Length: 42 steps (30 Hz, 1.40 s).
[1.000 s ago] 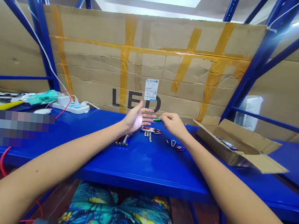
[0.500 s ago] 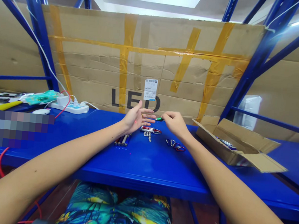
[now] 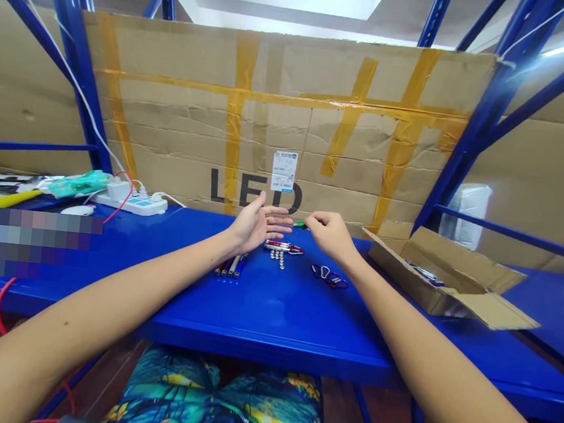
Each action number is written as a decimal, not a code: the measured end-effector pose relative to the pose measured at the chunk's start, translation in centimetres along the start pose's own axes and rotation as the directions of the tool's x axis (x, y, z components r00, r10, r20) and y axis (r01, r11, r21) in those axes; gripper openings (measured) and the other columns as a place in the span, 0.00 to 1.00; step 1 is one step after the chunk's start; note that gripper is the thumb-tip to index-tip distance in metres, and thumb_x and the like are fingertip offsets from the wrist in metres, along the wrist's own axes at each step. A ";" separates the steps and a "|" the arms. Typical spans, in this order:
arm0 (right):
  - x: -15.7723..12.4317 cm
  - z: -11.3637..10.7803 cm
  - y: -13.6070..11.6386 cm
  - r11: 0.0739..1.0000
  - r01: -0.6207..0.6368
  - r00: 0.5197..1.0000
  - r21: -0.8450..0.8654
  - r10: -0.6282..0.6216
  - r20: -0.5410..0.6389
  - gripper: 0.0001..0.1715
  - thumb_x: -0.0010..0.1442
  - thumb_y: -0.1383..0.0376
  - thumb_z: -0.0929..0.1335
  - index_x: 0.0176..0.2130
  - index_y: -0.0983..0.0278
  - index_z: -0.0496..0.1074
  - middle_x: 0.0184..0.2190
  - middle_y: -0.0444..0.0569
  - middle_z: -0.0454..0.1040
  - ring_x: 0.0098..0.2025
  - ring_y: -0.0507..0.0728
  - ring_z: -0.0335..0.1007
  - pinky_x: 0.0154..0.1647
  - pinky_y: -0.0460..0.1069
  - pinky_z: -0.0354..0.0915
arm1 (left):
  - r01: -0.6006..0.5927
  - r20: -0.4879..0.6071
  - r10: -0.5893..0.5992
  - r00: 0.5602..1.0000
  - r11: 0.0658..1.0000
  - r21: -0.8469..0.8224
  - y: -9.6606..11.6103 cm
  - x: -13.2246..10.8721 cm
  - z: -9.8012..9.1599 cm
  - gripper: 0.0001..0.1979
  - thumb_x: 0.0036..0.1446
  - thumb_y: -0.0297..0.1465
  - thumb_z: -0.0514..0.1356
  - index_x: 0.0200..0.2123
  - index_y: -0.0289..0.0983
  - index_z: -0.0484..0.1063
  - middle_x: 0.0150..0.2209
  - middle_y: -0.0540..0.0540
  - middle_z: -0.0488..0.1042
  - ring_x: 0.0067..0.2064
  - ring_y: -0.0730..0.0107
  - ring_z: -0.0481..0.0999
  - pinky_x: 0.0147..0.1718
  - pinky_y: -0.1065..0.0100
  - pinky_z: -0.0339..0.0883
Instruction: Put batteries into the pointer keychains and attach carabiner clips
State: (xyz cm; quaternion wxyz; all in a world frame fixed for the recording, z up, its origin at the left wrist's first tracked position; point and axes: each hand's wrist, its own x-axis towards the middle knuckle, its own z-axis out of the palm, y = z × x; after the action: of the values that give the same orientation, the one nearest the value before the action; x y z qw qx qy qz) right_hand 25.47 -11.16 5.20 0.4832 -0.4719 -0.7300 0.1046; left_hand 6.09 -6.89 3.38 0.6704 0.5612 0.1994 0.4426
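My right hand [image 3: 330,235] is closed in a pinch around a small green torch [image 3: 300,224], most of it hidden by the fingers. Facing it, my left hand [image 3: 260,226] is held open with the palm turned toward the torch and the fingers stretched out. Below the left fingertips lies a red and silver torch with a carabiner clip [image 3: 283,246]. Small rows of button cells [image 3: 276,257] sit just in front of that. Several torch tubes [image 3: 231,265] lie side by side beneath my left wrist. Loose carabiners [image 3: 330,275] rest near my right forearm.
An open cardboard box [image 3: 419,288] with metallic pieces inside stands at the right of the blue table [image 3: 272,317]. A white power strip [image 3: 136,203] and yellow-and-teal items [image 3: 80,184] are at the left. A large cardboard panel [image 3: 181,122] closes off the back.
A red light spot on my left palm is no longer visible. Both hands have kept nearly the same pose, and the view has shifted slightly.
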 end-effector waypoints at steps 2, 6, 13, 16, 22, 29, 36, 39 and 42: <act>0.0 0.0 0.0 1.000 -0.006 1.000 -0.004 0.006 0.006 0.14 0.51 0.61 0.60 0.17 0.62 0.60 0.17 0.40 0.51 0.24 0.51 0.49 0.25 0.48 0.46 | 0.003 -0.006 -0.003 1.000 1.000 -0.004 -0.1 0.0 0.0 0.36 0.59 0.58 0.47 0.48 0.32 0.72 0.44 0.33 0.78 0.45 0.52 0.78 0.42 0.57 0.69; 0.1 0.1 0.1 1.000 0.009 1.000 -0.006 -0.009 0.019 0.14 0.51 0.60 0.60 0.18 0.63 0.61 0.17 0.41 0.53 0.24 0.51 0.50 0.26 0.48 0.47 | 0.008 -0.003 -0.008 1.000 1.000 -0.004 -0.1 0.0 0.0 0.36 0.58 0.58 0.47 0.49 0.32 0.71 0.44 0.33 0.78 0.46 0.51 0.78 0.42 0.57 0.68; 0.0 0.1 0.0 1.000 0.001 0.999 0.005 -0.001 0.039 0.14 0.50 0.60 0.60 0.17 0.63 0.61 0.17 0.41 0.53 0.24 0.51 0.49 0.26 0.48 0.46 | 0.005 0.006 -0.005 1.000 1.000 -0.013 -0.1 0.0 0.1 0.37 0.58 0.59 0.48 0.48 0.32 0.72 0.44 0.33 0.78 0.45 0.51 0.78 0.42 0.57 0.68; 0.0 0.0 0.0 1.000 -0.003 0.999 0.009 0.003 0.039 0.14 0.51 0.60 0.60 0.17 0.63 0.60 0.17 0.41 0.52 0.24 0.51 0.49 0.26 0.48 0.46 | 0.005 -0.007 -0.005 1.000 1.000 -0.017 0.0 -0.1 0.3 0.36 0.58 0.59 0.48 0.45 0.32 0.72 0.43 0.33 0.78 0.44 0.52 0.78 0.41 0.57 0.69; 0.1 0.4 0.3 0.999 -0.013 0.991 0.034 0.008 0.136 0.15 0.52 0.60 0.60 0.21 0.65 0.67 0.18 0.42 0.58 0.25 0.52 0.53 0.28 0.49 0.50 | -0.114 -0.035 0.123 0.992 0.972 0.203 -0.5 -0.2 0.8 0.19 0.56 0.45 0.63 0.40 0.34 0.73 0.40 0.38 0.78 0.38 0.61 0.79 0.39 0.60 0.69; 0.3 0.9 1.3 0.975 -0.169 0.932 0.144 0.111 0.344 0.23 0.50 0.69 0.62 0.46 0.69 0.72 0.23 0.42 0.66 0.24 0.52 0.58 0.27 0.48 0.56 | -0.179 -0.057 0.259 0.964 0.794 0.581 -0.8 0.0 0.6 0.07 0.46 0.27 0.68 0.31 0.35 0.77 0.30 0.43 0.78 0.35 0.62 0.77 0.42 0.56 0.68; 0.8 1.2 3.7 0.954 -0.118 0.954 0.274 0.033 0.298 0.14 0.50 0.71 0.67 0.39 0.62 0.62 0.32 0.45 0.71 0.29 0.52 0.67 0.32 0.49 0.65 | -0.151 -0.117 0.293 0.949 0.747 0.648 -0.5 0.6 -0.6 0.08 0.44 0.26 0.67 0.32 0.34 0.78 0.30 0.43 0.79 0.34 0.63 0.76 0.42 0.56 0.69; 1.2 1.2 4.5 0.961 -0.117 0.961 0.249 0.046 0.274 0.09 0.54 0.69 0.66 0.35 0.62 0.60 0.24 0.42 0.70 0.25 0.51 0.67 0.28 0.48 0.65 | -0.167 -0.130 0.329 0.935 0.735 0.657 -0.5 0.8 -0.9 0.06 0.46 0.26 0.66 0.31 0.35 0.78 0.28 0.43 0.78 0.33 0.63 0.76 0.41 0.56 0.68; 1.5 1.0 5.1 0.989 -0.071 0.973 0.128 0.041 0.229 0.05 0.55 0.67 0.67 0.32 0.64 0.64 0.23 0.45 0.72 0.25 0.52 0.69 0.30 0.48 0.64 | -0.186 -0.116 0.349 0.930 0.718 0.671 -0.6 1.2 -1.3 0.04 0.47 0.27 0.65 0.30 0.34 0.78 0.27 0.44 0.78 0.31 0.64 0.76 0.40 0.57 0.68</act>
State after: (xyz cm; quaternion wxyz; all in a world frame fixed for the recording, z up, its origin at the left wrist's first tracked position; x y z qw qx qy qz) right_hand 27.57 -6.92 2.53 0.4251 -0.4435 -0.7576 0.2205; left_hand 5.95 -5.16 2.71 0.3342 0.7246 0.3340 0.5016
